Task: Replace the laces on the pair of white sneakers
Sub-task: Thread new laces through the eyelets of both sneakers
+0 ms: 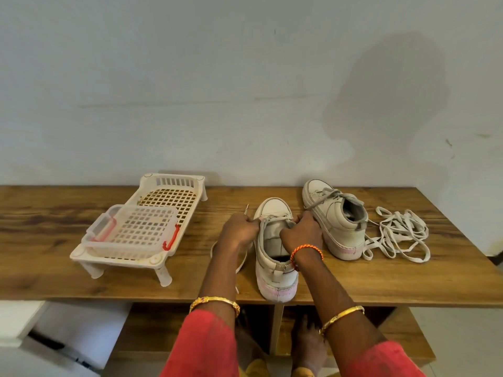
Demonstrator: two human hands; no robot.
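**White near sneaker mid-lacing, both hands pinching lace**

White near sneaker (273,248) sits at the wooden table (381,281) front edge, heel slightly overhanging. Left hand (241,227) and right hand (302,232) are both closed on its lace (265,219) at the eyelets. Far sneaker (336,216) is laced; loose laces (398,235) are piled to its right.

Risks: a hard pull could drag the shoe off the edge, and the trailing lace end may snag or tighten unevenly.

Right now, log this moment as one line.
step: lacing near sneaker | left hand: pinching lace | right hand: gripping lace | far sneaker: laced | loose laces: table right
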